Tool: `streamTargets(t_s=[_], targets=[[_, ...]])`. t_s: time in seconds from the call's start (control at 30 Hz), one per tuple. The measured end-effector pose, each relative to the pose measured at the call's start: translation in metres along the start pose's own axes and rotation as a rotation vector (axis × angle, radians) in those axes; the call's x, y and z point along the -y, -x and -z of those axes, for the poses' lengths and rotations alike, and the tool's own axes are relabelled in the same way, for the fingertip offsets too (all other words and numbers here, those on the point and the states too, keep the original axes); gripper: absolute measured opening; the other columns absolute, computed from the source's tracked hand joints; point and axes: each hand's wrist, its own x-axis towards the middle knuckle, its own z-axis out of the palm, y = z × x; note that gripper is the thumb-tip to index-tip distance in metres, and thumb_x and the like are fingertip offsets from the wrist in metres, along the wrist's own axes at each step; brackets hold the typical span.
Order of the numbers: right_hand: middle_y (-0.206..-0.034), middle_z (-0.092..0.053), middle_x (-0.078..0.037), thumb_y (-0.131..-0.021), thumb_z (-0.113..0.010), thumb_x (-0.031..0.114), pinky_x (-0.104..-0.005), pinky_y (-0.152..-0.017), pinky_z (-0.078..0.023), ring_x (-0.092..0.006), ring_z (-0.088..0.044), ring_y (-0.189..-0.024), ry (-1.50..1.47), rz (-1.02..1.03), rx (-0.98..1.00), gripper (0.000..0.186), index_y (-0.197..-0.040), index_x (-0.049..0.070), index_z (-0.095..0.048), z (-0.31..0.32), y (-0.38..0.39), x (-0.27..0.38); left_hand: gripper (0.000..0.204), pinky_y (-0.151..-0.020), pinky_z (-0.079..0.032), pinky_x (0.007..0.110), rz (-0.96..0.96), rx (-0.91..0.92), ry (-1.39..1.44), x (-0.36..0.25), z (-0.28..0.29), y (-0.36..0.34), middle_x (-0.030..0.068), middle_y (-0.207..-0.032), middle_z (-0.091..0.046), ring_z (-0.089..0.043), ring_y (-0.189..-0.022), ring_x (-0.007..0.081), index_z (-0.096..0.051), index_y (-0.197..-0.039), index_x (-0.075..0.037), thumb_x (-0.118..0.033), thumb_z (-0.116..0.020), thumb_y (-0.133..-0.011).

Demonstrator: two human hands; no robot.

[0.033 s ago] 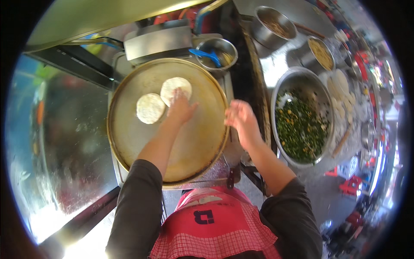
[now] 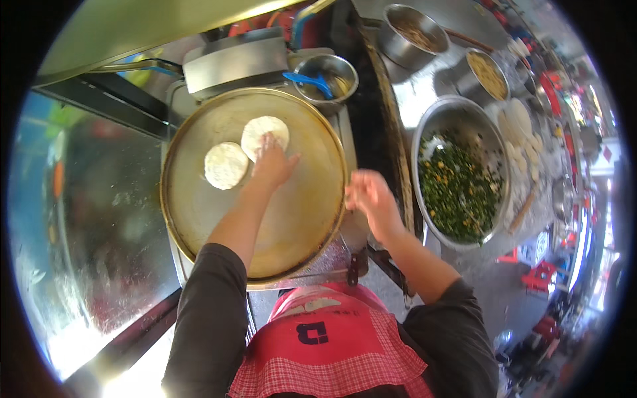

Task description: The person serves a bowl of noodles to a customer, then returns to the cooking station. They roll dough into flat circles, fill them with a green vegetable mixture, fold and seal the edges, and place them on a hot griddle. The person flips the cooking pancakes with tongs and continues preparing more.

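- On my feed the left hand is flat and unclenched, fingers laid on the farther dough round, not gripping it
- That round sits toward the far edge of the big round pan; the other dough round is just beside it, nearer the left edge
- Right hand is by the pan's right edge, fingers half curled, can't tell if anything's in them
- Metal bowl of chopped greens further right

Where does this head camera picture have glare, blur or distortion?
In the head view, white glare low on the glass panel and on the counter; the right hand looks slightly blurred; background clutter toward the right rim looks warped and indistinct.
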Motion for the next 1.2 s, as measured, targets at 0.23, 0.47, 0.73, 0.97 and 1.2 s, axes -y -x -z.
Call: streamTargets(t_s=[0.23,0.47,0.73,0.97,1.2], targets=[[-0.109,-0.058,-0.015,-0.072,-0.078,0.011,-0.0354,-0.086,-0.049,-0.0277,-0.057,-0.102,1.141,0.139,-0.246,0.056,-0.122,0.004,-0.053,0.119,0.200,-0.031,0.073,-0.118,-0.018,0.041,-0.272,-0.162,0.078,-0.017,-0.003,0.037,0.0218,-0.156,-0.017,-0.011,-0.147,0.0323,-0.028,-0.145,0.006,-0.039,-0.054,-0.094],[-0.134,-0.043,-0.017,-0.064,-0.084,0.022,-0.0439,-0.104,-0.036,-0.0352,-0.041,-0.125,1.595,-0.107,-0.465,0.095,-0.142,0.007,-0.033,0.118,0.203,-0.062,0.045,-0.103,-0.040,0.043,-0.561,-0.050,0.464,-0.013,-0.013,0.182,0.0207,-0.131,-0.055,-0.053,-0.120,0.0349,-0.050,-0.134,-0.004,-0.022,-0.057,-0.093],[-0.138,-0.041,-0.016,-0.068,-0.069,0.006,-0.0457,-0.102,-0.038,-0.0391,-0.041,-0.124,1.741,-0.095,-0.481,0.091,-0.147,0.006,-0.025,0.108,0.236,-0.084,0.032,-0.087,-0.051,0.035,-0.607,0.185,0.973,0.023,-0.062,0.270,0.0151,-0.110,-0.068,-0.066,-0.098,0.0259,-0.060,-0.121,-0.002,-0.019,-0.057,-0.094],[-0.139,-0.041,-0.016,-0.068,-0.064,0.001,-0.0437,-0.096,-0.045,-0.0390,-0.046,-0.122,1.626,-0.231,-0.559,0.097,-0.151,0.010,-0.016,0.131,0.274,-0.090,0.031,-0.084,-0.053,0.033,-0.539,0.120,1.062,0.046,-0.060,0.301,0.0142,-0.109,-0.069,-0.068,-0.096,0.0229,-0.060,-0.122,-0.001,-0.017,-0.057,-0.095],[-0.123,-0.055,-0.018,-0.073,-0.064,-0.001,-0.0344,-0.076,-0.053,-0.0297,-0.062,-0.096,1.630,0.340,-0.168,0.090,-0.151,0.009,-0.020,0.069,0.258,-0.043,0.029,-0.087,-0.052,0.033,-0.444,0.079,1.114,0.078,-0.057,0.314,0.0132,-0.108,-0.069,-0.067,-0.099,0.0207,-0.060,-0.119,0.001,-0.014,-0.057,-0.095]])
